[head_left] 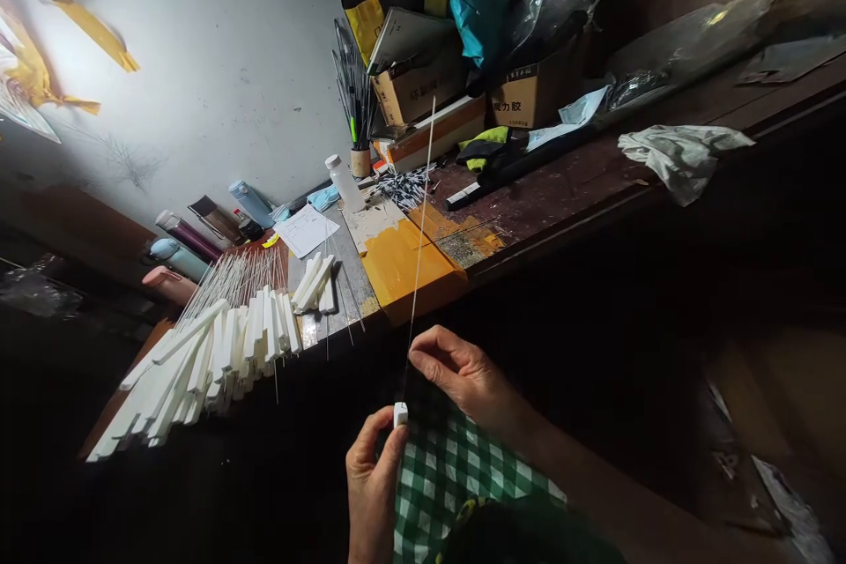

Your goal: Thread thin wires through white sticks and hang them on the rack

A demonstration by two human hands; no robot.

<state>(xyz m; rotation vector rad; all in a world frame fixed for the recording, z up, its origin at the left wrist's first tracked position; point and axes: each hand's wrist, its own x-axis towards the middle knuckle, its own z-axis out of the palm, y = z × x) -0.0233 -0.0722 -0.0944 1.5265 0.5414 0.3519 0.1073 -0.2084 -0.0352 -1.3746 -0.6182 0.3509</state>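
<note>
My left hand [371,469] pinches a small white block [400,414] between thumb and fingertips, low in the middle of the head view. It may be the end of a longer white stick, but how far it runs is hidden. Above it and to the right, my right hand [461,372] pinches a long thin wire rod [421,238]. The rod leans slightly right, with its lower end meeting the top of the white block; whether it goes in I cannot tell. On the table at left lie many white square sticks [218,344], with thin rods [238,278] behind them.
A yellow-taped board [410,269] lies at the table's near edge. Behind it stand a white bottle [344,181] and a cup of rods [360,160]. Drinking bottles [189,233] line the wall. Cardboard boxes [522,97] and a grey cloth [680,154] are farther right.
</note>
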